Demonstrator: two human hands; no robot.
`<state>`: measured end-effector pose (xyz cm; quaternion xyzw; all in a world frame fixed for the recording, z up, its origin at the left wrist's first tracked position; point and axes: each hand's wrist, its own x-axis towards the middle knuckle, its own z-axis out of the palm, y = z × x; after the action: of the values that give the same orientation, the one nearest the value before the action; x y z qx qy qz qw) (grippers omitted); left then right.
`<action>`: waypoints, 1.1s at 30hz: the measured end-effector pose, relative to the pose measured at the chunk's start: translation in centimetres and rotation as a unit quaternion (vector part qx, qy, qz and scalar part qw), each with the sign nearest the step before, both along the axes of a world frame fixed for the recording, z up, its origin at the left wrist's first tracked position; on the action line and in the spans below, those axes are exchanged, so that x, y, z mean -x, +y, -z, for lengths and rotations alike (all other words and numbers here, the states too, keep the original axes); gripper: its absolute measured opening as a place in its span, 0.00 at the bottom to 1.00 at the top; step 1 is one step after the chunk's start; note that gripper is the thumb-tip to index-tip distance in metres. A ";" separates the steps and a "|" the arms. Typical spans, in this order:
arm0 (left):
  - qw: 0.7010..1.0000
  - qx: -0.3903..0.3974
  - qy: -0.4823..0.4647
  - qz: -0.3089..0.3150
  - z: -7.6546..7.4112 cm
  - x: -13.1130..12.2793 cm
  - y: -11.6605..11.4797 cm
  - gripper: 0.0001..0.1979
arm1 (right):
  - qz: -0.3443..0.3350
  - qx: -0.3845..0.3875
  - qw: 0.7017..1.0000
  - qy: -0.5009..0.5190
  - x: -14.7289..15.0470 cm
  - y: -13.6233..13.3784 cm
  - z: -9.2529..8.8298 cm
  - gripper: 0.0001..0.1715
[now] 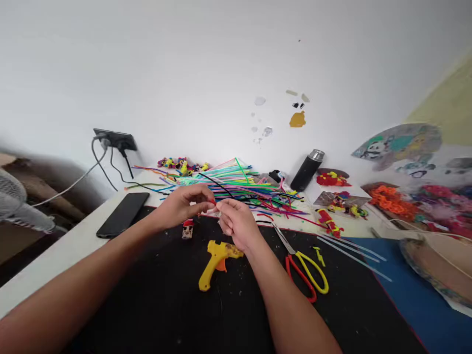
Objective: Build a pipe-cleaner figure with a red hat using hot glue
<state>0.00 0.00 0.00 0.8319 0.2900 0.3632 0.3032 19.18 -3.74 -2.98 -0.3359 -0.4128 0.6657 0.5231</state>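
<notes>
My left hand pinches a small red piece, perhaps bent pipe cleaner, between thumb and fingertips. Close against it, my right hand is closed in a pinch; what its fingertips hold is mostly hidden. Both hands are above the far edge of a black mat. Under my left wrist stands a small figure head with a red top and a dark moustache. A yellow hot glue gun lies below my right hand. Scissors with red and yellow handles lie to the right, blades toward the back.
Behind my hands spreads a pile of colourful pipe cleaners. A black phone lies left. At right are a dark thermos, small pipe-cleaner figures, clear glue sticks and an orange bundle.
</notes>
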 end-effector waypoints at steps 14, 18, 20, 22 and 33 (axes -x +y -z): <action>0.994 0.104 0.023 0.003 -0.8 0.2 0.1 0.16 | 0.051 -0.046 0.995 -0.078 0.1 0.3 0.7 0.12; 0.973 0.229 -0.008 0.012 -1.3 0.4 0.4 0.21 | 0.054 -0.095 0.984 -0.143 0.3 0.3 1.1 0.13; 0.963 0.268 -0.021 0.016 -1.2 0.5 0.4 0.20 | 0.052 -0.104 0.981 -0.157 0.4 0.2 1.2 0.14; 0.954 0.297 -0.035 0.026 -1.0 0.5 0.5 0.19 | 0.049 -0.107 0.980 -0.162 0.4 0.2 1.3 0.14; 0.970 0.239 -0.035 0.040 -0.8 0.4 0.3 0.15 | 0.042 -0.101 0.984 -0.137 0.3 0.2 1.2 0.13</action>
<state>-0.35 0.28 0.79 0.7331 0.3243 0.2995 0.5174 18.89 -3.51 -4.19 -0.3865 -0.5314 0.5458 0.5200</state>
